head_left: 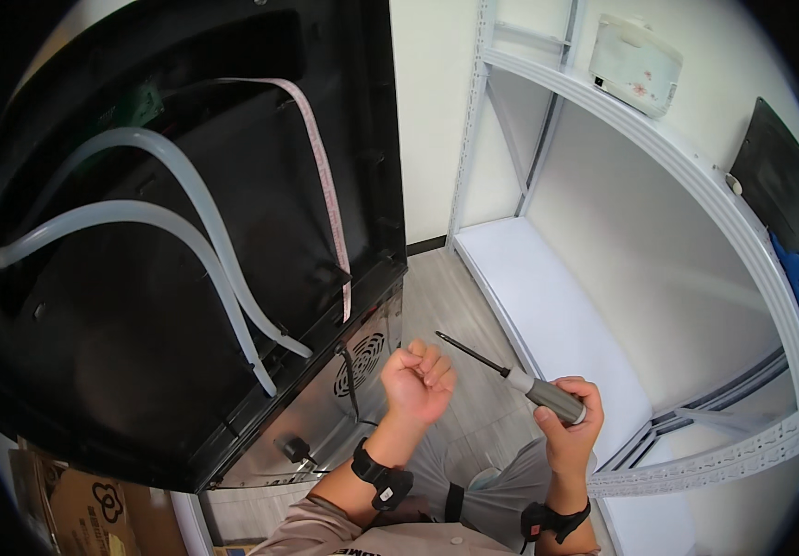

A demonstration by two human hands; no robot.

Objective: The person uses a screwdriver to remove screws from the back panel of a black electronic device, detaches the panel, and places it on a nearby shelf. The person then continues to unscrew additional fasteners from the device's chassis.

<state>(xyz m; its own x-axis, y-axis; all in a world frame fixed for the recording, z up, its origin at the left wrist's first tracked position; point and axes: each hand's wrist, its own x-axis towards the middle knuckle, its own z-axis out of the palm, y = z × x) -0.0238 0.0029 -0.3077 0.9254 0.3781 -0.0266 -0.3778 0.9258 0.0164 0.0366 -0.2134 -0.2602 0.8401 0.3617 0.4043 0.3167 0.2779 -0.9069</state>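
Grey screwdriver [522, 382] slanted at lower right, butt clasped by fingers of right hand [570, 432], left hand [420, 382] curled into a fist

"How's the left hand [418, 382] holding itself?"

"Out in front, curled into a loose fist, inner side turned upward."

"And the right hand [574, 426]?"

"Apart from it, clenched in a grip, thumb [550, 423] on its left side. Both forearms [393, 438] angle forward."
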